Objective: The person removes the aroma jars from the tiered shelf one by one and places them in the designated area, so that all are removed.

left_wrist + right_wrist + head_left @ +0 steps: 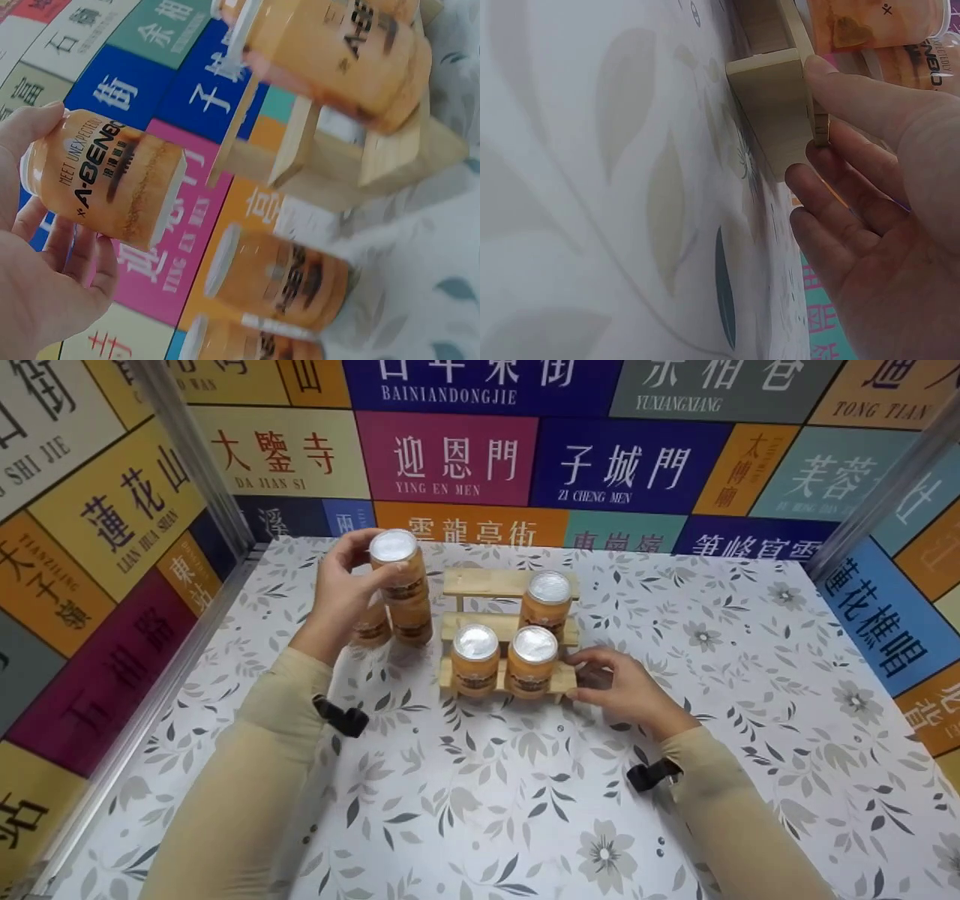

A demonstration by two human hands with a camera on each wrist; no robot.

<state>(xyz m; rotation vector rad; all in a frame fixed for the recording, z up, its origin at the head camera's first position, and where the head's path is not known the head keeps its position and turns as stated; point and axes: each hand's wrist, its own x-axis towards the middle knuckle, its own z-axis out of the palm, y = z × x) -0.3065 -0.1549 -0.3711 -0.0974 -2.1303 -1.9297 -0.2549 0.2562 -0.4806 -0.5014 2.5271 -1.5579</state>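
Observation:
My left hand (346, 585) holds a silver-topped jar (112, 176) of orange contents by its sides, between thumb and fingers. That jar is in the air, and two similar jars, one of them at the right (412, 622), stand below it on the table. A stepped wooden rack (480, 583) stands to the right of them. Its lowest step bears a left jar (475, 661) and a right jar (532, 664); another jar (546, 598) stands behind, higher up at the right. My right hand (626, 688) pinches the right end of the lowest step (817, 124).
The table (480, 810) has a white cover with grey flowers and leaves. Panels with coloured street-name signs (446, 457) rise behind it and at both sides. Black straps with small mounts (341, 716) sit on both wrists.

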